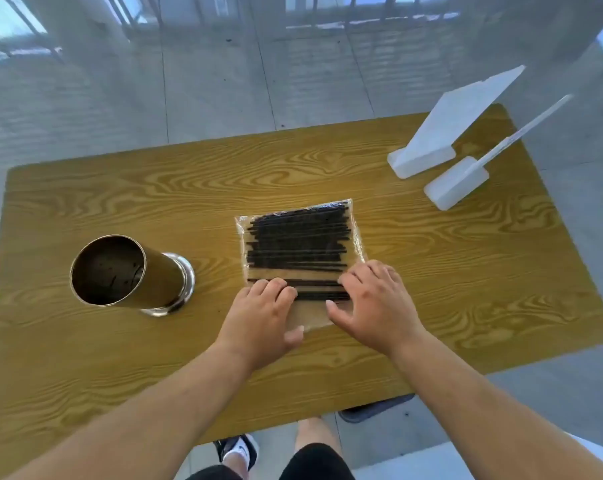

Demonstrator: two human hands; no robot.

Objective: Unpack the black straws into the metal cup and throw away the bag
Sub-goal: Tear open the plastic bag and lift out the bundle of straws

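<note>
A clear plastic bag [357,237] lies flat in the middle of the wooden table [120,188]. Inside it, several black straws [298,239] lie side by side, running left to right. My left hand [262,315] rests on the bag's near left corner, fingers bent down onto the plastic, thumb along the near edge. My right hand [376,303] lies spread on the bag's near right part, fingers pointing left over the nearest straws. An empty metal cup [161,275] with a flared base stands upright to the left of the bag, apart from both hands.
Two white plastic stands [442,133] with upright panels sit at the table's far right corner. Beyond the table is a tiled floor. A person's legs and a shoe [239,452] show below the near edge.
</note>
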